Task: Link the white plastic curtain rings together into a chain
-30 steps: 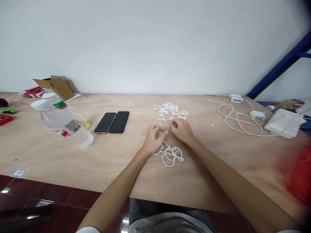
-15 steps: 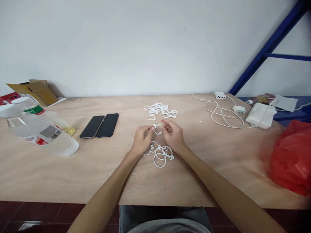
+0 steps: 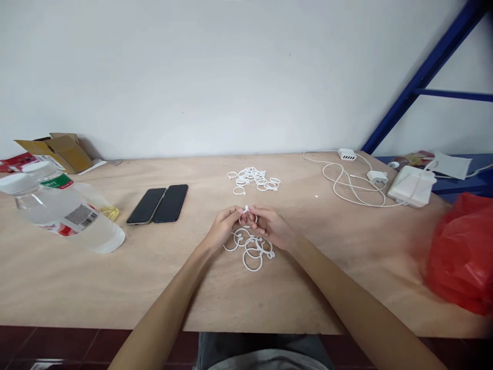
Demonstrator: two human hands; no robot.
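Between my hands is a white plastic ring (image 3: 246, 208) with a small knob or eyelet at its top. My left hand (image 3: 227, 221) pinches that ring's top from the left. From the right, my right hand (image 3: 272, 224) grips the same spot, with its fingers curled in front of part of the ring. Just below, near my wrists, lies a loose cluster of similar white rings (image 3: 252, 261), some overlapping. Farther off, toward the wall, lies a larger heap of white rings (image 3: 252, 174), with a single ring (image 3: 239, 190) at its near side.
Two phones (image 3: 170, 203) lie side by side at left. Beyond them are clear bottles (image 3: 80, 216) and an open cardboard box (image 3: 69, 151). On the right are a white cable (image 3: 339, 185), chargers (image 3: 377, 177), a white box (image 3: 412, 185) and a red plastic bag (image 3: 462, 257).
My right hand has moved left, from the ring's right side to its top beside my left fingers. The ring has come slightly nearer to me, and the view has shifted a little.
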